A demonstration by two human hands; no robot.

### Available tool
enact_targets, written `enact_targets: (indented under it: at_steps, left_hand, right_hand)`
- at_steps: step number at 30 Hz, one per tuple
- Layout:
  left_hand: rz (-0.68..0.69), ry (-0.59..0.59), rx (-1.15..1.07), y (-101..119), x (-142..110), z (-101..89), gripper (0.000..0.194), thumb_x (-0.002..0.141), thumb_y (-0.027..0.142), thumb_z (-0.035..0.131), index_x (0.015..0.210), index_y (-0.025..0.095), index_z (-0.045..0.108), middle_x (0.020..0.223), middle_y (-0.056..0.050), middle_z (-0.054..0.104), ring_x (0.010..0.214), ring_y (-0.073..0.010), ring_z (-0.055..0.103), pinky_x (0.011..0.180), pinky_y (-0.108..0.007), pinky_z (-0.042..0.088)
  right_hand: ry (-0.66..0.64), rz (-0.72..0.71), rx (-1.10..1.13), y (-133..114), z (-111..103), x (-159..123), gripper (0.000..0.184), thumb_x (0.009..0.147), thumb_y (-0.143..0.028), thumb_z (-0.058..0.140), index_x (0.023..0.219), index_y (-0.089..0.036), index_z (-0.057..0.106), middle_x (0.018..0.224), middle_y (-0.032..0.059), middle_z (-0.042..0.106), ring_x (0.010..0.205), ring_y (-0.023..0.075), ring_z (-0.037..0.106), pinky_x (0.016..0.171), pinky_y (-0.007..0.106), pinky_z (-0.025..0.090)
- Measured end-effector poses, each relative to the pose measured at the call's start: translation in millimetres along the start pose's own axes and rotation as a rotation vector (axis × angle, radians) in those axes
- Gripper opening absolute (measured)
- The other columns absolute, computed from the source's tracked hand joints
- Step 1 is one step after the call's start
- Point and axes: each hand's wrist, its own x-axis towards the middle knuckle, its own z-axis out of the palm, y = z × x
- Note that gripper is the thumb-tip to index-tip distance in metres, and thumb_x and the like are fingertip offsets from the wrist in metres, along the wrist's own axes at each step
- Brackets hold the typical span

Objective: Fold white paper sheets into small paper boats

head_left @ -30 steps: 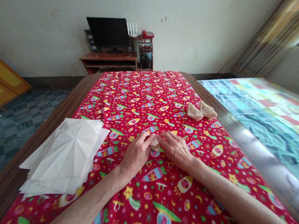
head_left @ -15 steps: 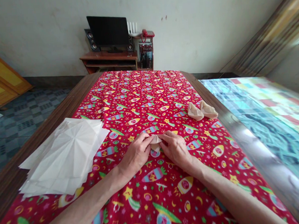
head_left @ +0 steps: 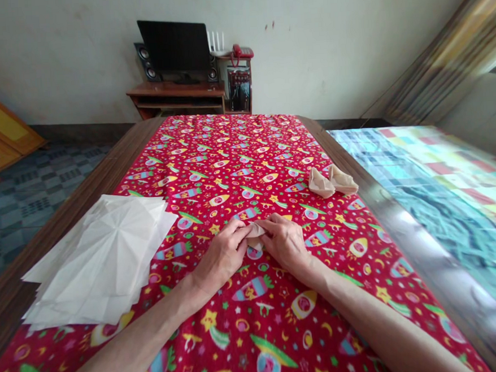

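Observation:
A small piece of folded paper (head_left: 255, 231) is pinched between my two hands, just above the red patterned cloth (head_left: 241, 334). My left hand (head_left: 226, 250) grips its left end with thumb and fingers. On the other end, my right hand (head_left: 286, 241) is closed as well. Fingers cover much of the paper, so its full shape is hidden. To the left lies a stack of creased white paper sheets (head_left: 104, 253), the top one with folds fanning out from a point. Two folded paper pieces (head_left: 321, 183) sit side by side farther off on the right.
The cloth covers a dark wooden table (head_left: 408, 228). Beyond it stands a small desk (head_left: 177, 93) with a monitor (head_left: 174, 46), speakers and a red telephone (head_left: 242, 52). A bed with a checked cover (head_left: 455, 177) is at the right, a yellow cabinet (head_left: 0, 127) at the left.
The view has shifted slightly, moving the scene a little left and up. Both hands keep hold of the folded paper, and less of it shows below their fingers.

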Motion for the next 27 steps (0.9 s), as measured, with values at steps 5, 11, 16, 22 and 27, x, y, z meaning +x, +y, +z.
enact_targets:
  at_steps: [5,11,16,22,27]
  left_hand:
    - [0.008,-0.026,-0.001,0.6,0.2,-1.4,0.03,0.087,0.007,0.047,0.112,0.019,0.061,0.1,-0.005,0.058,0.09,-0.0168,0.061,0.082,-0.03,0.054]
    - [0.027,-0.034,-0.012,-0.9,-0.9,1.7,0.037,0.088,0.007,0.045,0.12,0.022,0.057,0.101,-0.005,0.058,0.092,-0.0164,0.061,0.082,-0.03,0.054]
    - [0.024,-0.037,-0.024,1.1,-0.8,2.2,0.037,0.088,0.006,0.046,0.119,0.022,0.057,0.101,-0.005,0.057,0.091,-0.0164,0.06,0.081,-0.03,0.054]
    - [0.004,-0.073,-0.022,3.2,-0.7,-1.0,0.036,0.089,0.008,0.045,0.12,0.023,0.057,0.1,-0.004,0.056,0.091,-0.0163,0.059,0.082,-0.03,0.053]
    - [0.045,-0.198,0.045,8.0,-0.2,-5.8,0.04,0.091,0.01,0.042,0.127,0.024,0.05,0.099,-0.004,0.052,0.092,-0.0161,0.057,0.081,-0.03,0.053]
  right_hand:
    - [0.005,-0.191,-0.192,3.2,-1.9,-4.6,0.021,0.089,-0.02,0.051,0.103,-0.022,0.066,0.081,0.0039,0.062,0.071,0.0158,0.053,0.056,0.026,0.03]
    - [0.037,-0.131,-0.102,7.1,-0.9,-5.5,0.017,0.087,-0.021,0.054,0.099,-0.024,0.066,0.084,0.0028,0.063,0.072,0.0142,0.054,0.058,0.024,0.032]
    - [0.019,-0.121,-0.096,5.0,-0.4,-1.4,0.007,0.083,-0.02,0.058,0.081,-0.021,0.065,0.077,0.0011,0.059,0.068,0.0129,0.051,0.056,0.024,0.029]
    - [-0.015,-0.266,-0.235,5.4,-4.7,-4.0,0.009,0.088,-0.019,0.054,0.087,-0.018,0.063,0.079,0.0034,0.058,0.071,0.0155,0.05,0.056,0.026,0.032]
    - [-0.095,-0.408,-0.296,11.3,-18.7,-10.2,0.022,0.093,-0.016,0.046,0.112,-0.017,0.056,0.086,0.0068,0.057,0.078,0.0192,0.05,0.054,0.028,0.038]
